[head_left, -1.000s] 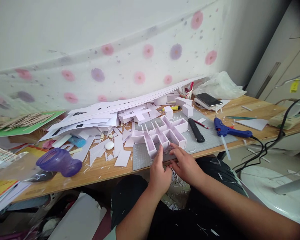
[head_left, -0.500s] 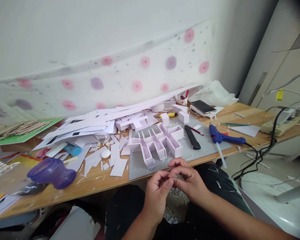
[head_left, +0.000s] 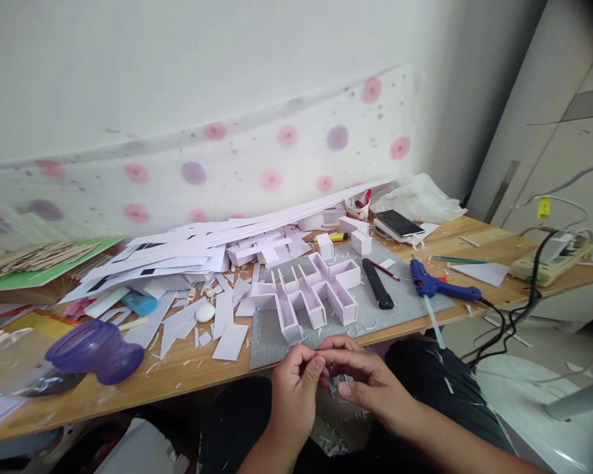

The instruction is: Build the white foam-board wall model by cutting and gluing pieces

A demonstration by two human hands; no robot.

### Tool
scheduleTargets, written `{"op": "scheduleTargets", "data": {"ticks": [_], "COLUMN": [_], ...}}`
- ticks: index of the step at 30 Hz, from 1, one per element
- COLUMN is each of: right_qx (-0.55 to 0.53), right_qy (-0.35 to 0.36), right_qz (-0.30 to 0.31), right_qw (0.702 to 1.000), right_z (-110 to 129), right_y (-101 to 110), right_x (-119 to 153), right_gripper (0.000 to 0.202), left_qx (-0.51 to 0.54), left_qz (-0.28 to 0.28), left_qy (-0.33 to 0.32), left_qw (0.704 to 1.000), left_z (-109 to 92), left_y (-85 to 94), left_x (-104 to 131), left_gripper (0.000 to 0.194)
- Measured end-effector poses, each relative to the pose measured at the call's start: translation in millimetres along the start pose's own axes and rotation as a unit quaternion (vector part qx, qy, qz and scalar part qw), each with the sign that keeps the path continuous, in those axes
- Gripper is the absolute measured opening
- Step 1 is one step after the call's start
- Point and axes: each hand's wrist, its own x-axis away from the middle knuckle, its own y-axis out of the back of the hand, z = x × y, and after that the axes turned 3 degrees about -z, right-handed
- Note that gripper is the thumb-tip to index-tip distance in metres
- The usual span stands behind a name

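Note:
Both hands meet above my lap, just off the table's front edge. My left hand [head_left: 296, 390] is closed, its thumb pressed to the curled forefinger; anything inside the pinch is hidden. Against it rest the fingertips of my right hand [head_left: 364, 376], whose fingers stretch out with the thumb held apart below. Closest to them on the table is a white foam-board model [head_left: 310, 295] of joined open-topped troughs. It lies on a grey cutting mat [head_left: 271, 352]. A black utility knife [head_left: 377, 284] and a red pencil [head_left: 386, 270] lie to its right.
A blue glue gun [head_left: 427, 282] with a glue stick overhangs the right front edge, its cord trailing down. Foam-board scraps [head_left: 231, 342] and a purple container [head_left: 101, 352] occupy the left. Behind are long white sheets [head_left: 178, 247], a phone [head_left: 400, 222] and a power strip [head_left: 548, 263].
My right thumb has come away from the left fingers and dropped lower, opening the right hand. Both hands have shifted slightly left. The whole view has tilted a little.

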Motion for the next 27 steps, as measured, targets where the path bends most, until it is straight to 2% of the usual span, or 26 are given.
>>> {"op": "scheduleTargets", "data": {"ticks": [4,9,12,15,17,19,21,24,27], "right_qx": [0.124,0.28,0.335,0.342,0.342,0.38,0.447,0.539,0.598], "right_qy": [0.048,0.127,0.159,0.194,0.203,0.205,0.203,0.177,0.151], "right_qz": [0.009,0.019,0.004,-0.035,-0.091,-0.131,-0.117,-0.044,-0.001], "right_qw": [0.991,0.951,0.929,0.919,0.913,0.892,0.863,0.822,0.787], "right_z": [7,8,8,11,12,12,12,11,10], "right_y": [4,14,20,26,30,34,36,34,28], "right_x": [-1,-4,-10,-19,-29,-41,-55,-74,-87], "right_gripper": [0.038,0.046,0.04,0.035,0.031,0.025,0.021,0.018,0.012], "left_qx": [-0.033,-0.06,-0.094,-0.117,-0.115,-0.111,-0.111,-0.118,-0.138], "left_qz": [0.007,0.022,0.039,0.039,0.03,0.023,0.021,0.014,-0.002], "left_qy": [-0.001,-0.025,-0.057,-0.075,-0.073,-0.068,-0.068,-0.078,-0.091], "left_qw": [0.999,0.998,0.993,0.989,0.99,0.991,0.991,0.99,0.986], "left_z": [-6,-11,-13,-13,-12,-12,-10,-7,-2], "left_y": [1.5,1.5,2.7,7.0,11.7,17.1,22.5,29.7,37.4], "left_x": [-4,-8,-11,-14,-16,-17,-18,-17,-17], "left_gripper": [0.03,0.028,0.026,0.023,0.022,0.022,0.021,0.019,0.017]}}
